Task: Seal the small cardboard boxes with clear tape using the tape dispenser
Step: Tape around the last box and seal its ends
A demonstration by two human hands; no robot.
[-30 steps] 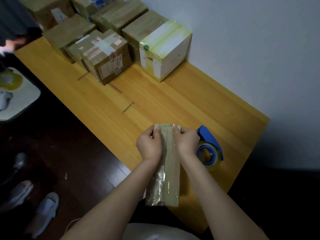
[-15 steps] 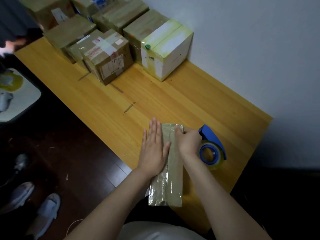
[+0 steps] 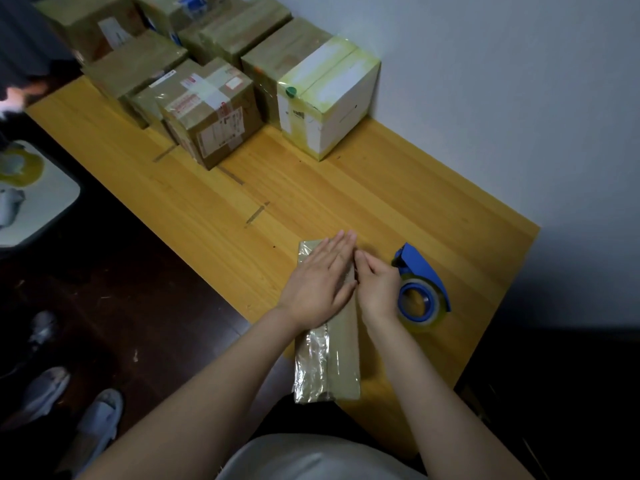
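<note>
Cardboard box, long and narrow, lies at the lower centre of the frame on the near end of the wooden table, with its near end reaching past the table's edge toward us. Clear tape already runs along its top, glossy and somewhat wrinkled on the strip toward the frame's left. We judge this box to be at the smoothing stage: the tape is laid, and what remains is to press it flat and check the ends. At the upper left of the frame a cluster of boxes and a white box stand together, most showing tape across their tops, so much of the work looks done. We see no untaped box.

Our left hand lies flat, fingers straight and together, pressing down on the far part of the box's top. Our right hand has its fingers curled over the box's edge toward the frame's right, gripping it there as far as we can see. The blue tape dispenser rests on the table just beside that hand, held by neither.
</note>
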